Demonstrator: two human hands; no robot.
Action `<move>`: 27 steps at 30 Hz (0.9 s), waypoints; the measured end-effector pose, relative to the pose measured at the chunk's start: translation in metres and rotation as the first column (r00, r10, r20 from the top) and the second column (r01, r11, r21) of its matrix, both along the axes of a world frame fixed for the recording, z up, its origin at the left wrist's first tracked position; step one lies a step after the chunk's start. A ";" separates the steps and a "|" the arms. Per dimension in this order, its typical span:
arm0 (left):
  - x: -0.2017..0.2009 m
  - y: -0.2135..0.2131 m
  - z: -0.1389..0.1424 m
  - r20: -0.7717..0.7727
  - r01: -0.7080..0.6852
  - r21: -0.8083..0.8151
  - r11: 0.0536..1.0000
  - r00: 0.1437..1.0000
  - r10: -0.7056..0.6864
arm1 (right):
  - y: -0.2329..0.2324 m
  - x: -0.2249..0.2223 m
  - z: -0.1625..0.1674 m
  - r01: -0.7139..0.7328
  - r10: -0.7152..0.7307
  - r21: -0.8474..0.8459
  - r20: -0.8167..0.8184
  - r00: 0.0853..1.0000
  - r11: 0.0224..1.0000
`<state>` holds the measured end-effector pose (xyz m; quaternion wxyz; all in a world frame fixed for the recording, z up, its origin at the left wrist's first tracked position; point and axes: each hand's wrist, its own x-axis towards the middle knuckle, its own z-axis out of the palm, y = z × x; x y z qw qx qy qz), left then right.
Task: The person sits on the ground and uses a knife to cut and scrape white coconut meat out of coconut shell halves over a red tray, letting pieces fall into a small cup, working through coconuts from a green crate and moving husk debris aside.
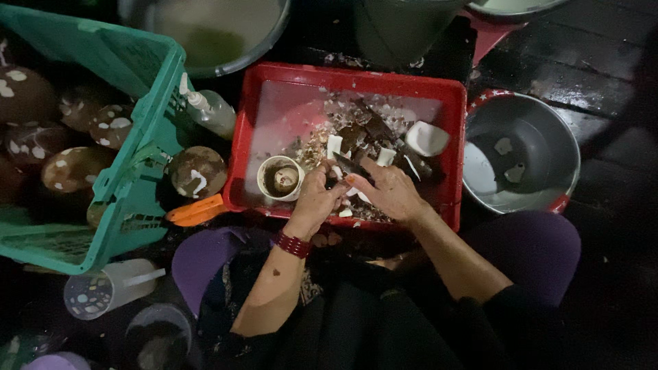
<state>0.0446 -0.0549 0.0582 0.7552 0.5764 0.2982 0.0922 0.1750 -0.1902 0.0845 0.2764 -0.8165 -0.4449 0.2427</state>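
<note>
Both my hands work over a red plastic tray (274, 103) that holds brown shell scraps and white coconut pieces (426, 138). My left hand (317, 200), with red bangles on its wrist, is closed on a small piece of coconut that its fingers mostly hide. My right hand (389, 193) grips a dark knife (348, 164); the blade points up and left, against the piece in the left hand. A coconut half (281, 179) with a white rim sits in the tray just left of my left hand.
A green crate (130, 199) of brown coconuts stands at left, with one loose coconut (197, 171), a spray bottle (211, 111) and an orange-handled tool (195, 211) beside it. A metal bowl (548, 137) with white pieces is at right. A plastic cup (110, 289) lies lower left.
</note>
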 end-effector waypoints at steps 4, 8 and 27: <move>0.001 0.004 -0.004 0.013 -0.064 -0.006 0.998 0.998 0.064 | -0.003 0.002 0.005 -0.032 0.032 0.000 -0.063 0.998 0.999; 0.001 0.007 -0.008 0.065 -0.101 -0.009 0.995 0.993 0.101 | -0.001 0.000 0.011 0.012 -0.028 -0.132 -0.117 0.993 0.991; -0.001 -0.006 -0.019 0.123 -0.078 -0.078 0.994 0.989 0.088 | -0.002 -0.007 0.006 0.059 -0.056 0.086 -0.036 0.998 0.995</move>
